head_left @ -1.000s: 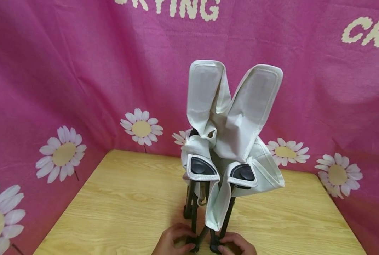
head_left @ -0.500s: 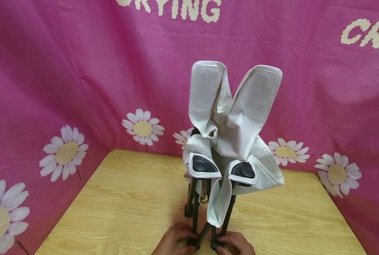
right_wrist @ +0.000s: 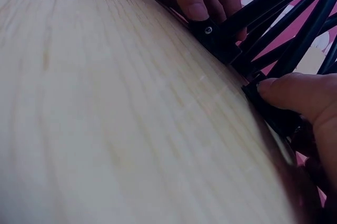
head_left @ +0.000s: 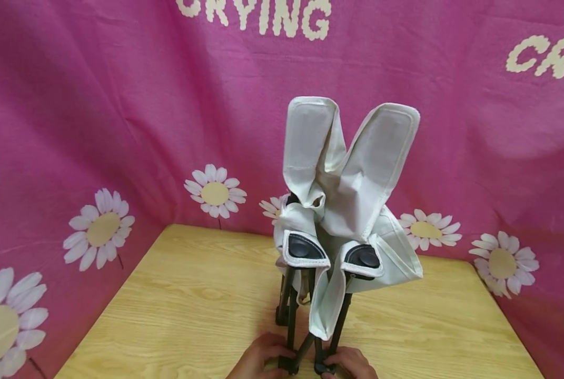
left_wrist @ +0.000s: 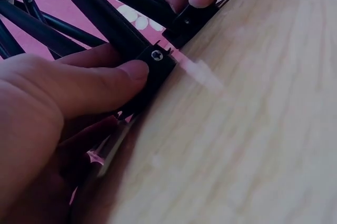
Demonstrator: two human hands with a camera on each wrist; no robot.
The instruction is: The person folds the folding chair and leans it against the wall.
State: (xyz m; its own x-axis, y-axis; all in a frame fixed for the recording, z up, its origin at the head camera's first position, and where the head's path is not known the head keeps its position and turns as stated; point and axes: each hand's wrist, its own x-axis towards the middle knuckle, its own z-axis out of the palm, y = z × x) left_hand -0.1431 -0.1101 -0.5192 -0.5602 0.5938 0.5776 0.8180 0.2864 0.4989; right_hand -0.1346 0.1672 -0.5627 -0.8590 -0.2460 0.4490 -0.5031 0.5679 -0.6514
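Observation:
A part-folded folding chair with white fabric (head_left: 357,205) and black legs stands upright on the table. Two fabric flaps stick up at its top, and black corner pockets (head_left: 305,247) face me. Down at the near feet, my left hand (head_left: 260,358) pinches the left foot; its thumb presses the black foot (left_wrist: 152,71) beside a screw in the left wrist view. My right hand (head_left: 353,363) grips the right foot, and the right wrist view has its thumb on that black foot (right_wrist: 266,108). The two feet stand close together. Some fingers are hidden behind the feet.
A wood-grain table (head_left: 182,295) lies under the chair, with its far edge against a pink cloth backdrop (head_left: 234,105) printed with daisies and letters. More pink cloth hangs along the left and right sides.
The head view shifts slightly, so the backdrop lettering sits lower. Both hands keep their hold on the feet, and the chair looks much the same.

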